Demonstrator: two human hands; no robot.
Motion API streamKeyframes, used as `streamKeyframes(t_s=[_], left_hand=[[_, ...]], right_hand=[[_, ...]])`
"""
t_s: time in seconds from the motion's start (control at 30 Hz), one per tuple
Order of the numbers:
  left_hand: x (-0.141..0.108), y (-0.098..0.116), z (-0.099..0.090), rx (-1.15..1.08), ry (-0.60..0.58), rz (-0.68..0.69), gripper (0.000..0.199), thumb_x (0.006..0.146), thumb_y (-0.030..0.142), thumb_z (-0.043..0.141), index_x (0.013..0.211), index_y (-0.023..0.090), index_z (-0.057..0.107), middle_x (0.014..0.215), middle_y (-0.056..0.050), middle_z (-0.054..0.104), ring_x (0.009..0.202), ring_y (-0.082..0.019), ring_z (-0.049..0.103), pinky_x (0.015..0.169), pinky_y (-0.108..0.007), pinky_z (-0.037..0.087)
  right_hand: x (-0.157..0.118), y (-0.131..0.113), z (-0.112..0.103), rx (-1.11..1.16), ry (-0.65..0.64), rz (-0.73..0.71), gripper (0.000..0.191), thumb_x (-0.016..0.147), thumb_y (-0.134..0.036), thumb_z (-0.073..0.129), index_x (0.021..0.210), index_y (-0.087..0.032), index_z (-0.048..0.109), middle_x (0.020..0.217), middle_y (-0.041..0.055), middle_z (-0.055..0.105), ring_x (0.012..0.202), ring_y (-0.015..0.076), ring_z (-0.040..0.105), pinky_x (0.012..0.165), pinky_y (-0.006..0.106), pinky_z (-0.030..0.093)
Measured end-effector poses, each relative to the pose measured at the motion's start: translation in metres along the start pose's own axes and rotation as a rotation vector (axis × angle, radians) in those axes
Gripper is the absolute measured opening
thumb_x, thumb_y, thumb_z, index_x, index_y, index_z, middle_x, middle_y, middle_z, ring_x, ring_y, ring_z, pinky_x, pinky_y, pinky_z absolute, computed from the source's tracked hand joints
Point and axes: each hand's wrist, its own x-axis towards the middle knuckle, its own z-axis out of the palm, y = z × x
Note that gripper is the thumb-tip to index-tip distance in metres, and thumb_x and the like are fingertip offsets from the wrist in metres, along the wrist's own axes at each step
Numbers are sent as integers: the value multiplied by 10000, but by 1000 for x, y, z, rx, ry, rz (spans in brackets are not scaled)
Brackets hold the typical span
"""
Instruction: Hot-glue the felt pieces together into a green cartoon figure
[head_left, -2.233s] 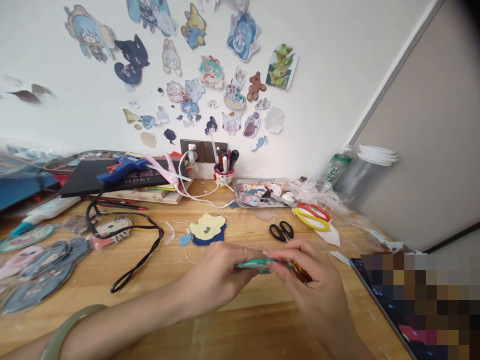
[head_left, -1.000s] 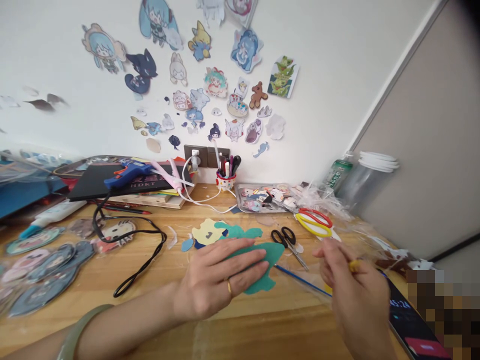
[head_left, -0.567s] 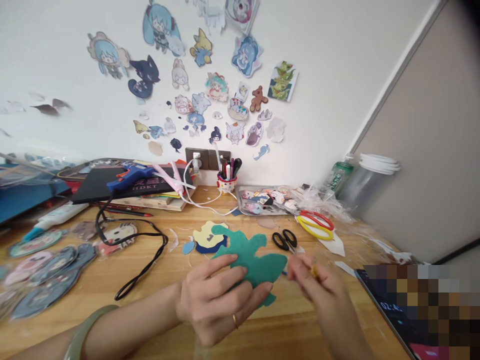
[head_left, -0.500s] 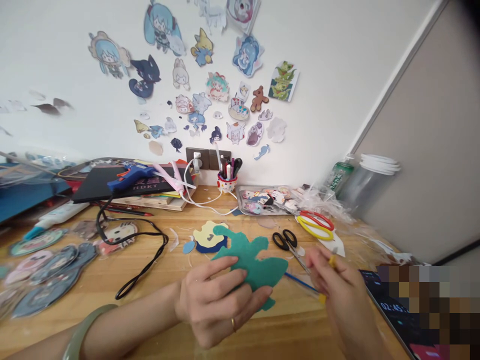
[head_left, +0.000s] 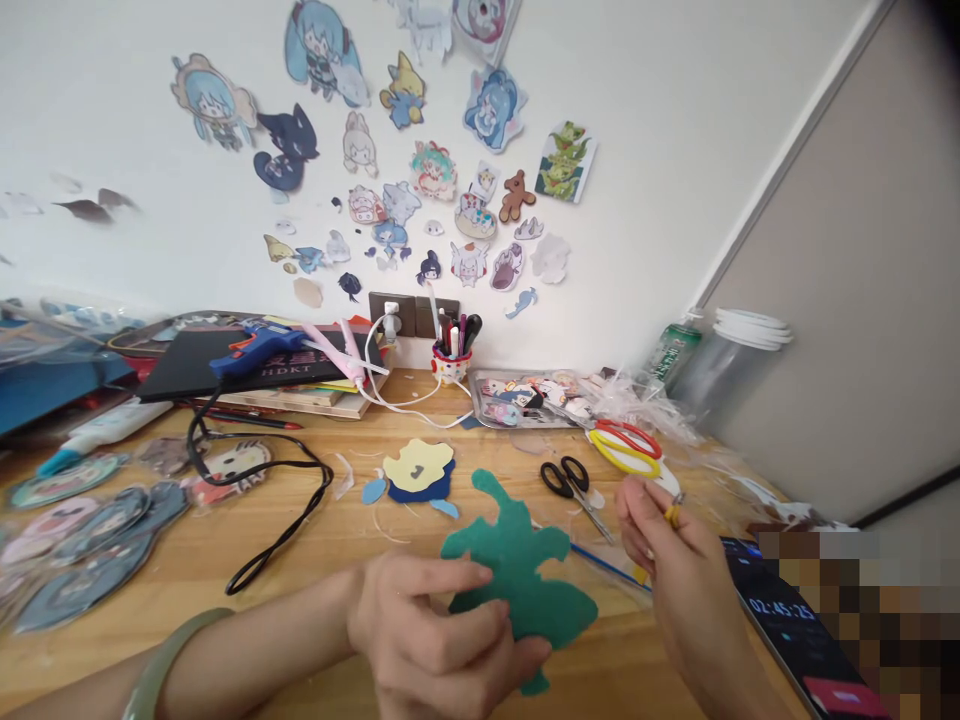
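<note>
My left hand [head_left: 442, 630] grips a teal green cutout [head_left: 517, 560] with curved lobes, its fingers lying over the left and lower side of the piece. To the right, my right hand [head_left: 675, 560] is closed round a small yellow-handled tool [head_left: 673, 514], mostly hidden by the fingers. Black-handled scissors [head_left: 568, 480] lie on the table between and beyond the hands. A thin blue stick [head_left: 604, 563] rests on the wood behind the cutout. Further back, a pale yellow piece [head_left: 420, 465] lies on a dark blue one [head_left: 442, 487].
A black cable [head_left: 319, 500] loops across the table at left, near flat character cutouts [head_left: 112, 540]. A blue glue gun [head_left: 262, 352] sits on stacked books. Red and yellow scissors [head_left: 626, 447], a metal tray [head_left: 487, 410] and a phone [head_left: 780, 610] are also there.
The teal cutout and my left hand have moved down and slightly right, with the cutout turned a little. My right hand has shifted slightly.
</note>
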Motion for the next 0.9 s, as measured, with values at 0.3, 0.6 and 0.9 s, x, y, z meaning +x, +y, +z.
streamKeyframes(t_s=[0.3, 0.6, 0.9], left_hand=[[27, -5, -10, -385, -165, -255, 64, 769, 193, 615, 771, 217, 675, 678, 42, 657, 670, -100, 607, 579, -196, 517], [27, -23, 3, -1100, 40, -2094, 286, 799, 436, 548, 755, 154, 555, 676, 7, 626, 577, -98, 573, 505, -168, 460], [24, -24, 6, -1331, 135, -2115, 336, 802, 471, 534, 879, 152, 608, 750, -29, 660, 587, -103, 592, 545, -189, 473]], right_hand=[[-6, -9, 9, -25, -317, -71, 311, 796, -387, 539, 562, -192, 477, 577, -46, 396, 546, 103, 369, 508, 235, 283], [9, 10, 1, 135, -113, 148, 325, 733, -497, 582, 710, -174, 559, 456, -97, 263, 415, 66, 194, 416, 231, 122], [-7, -3, 20, -73, -371, 134, 320, 682, -491, 596, 577, -192, 636, 481, -55, 344, 457, 86, 252, 439, 236, 197]])
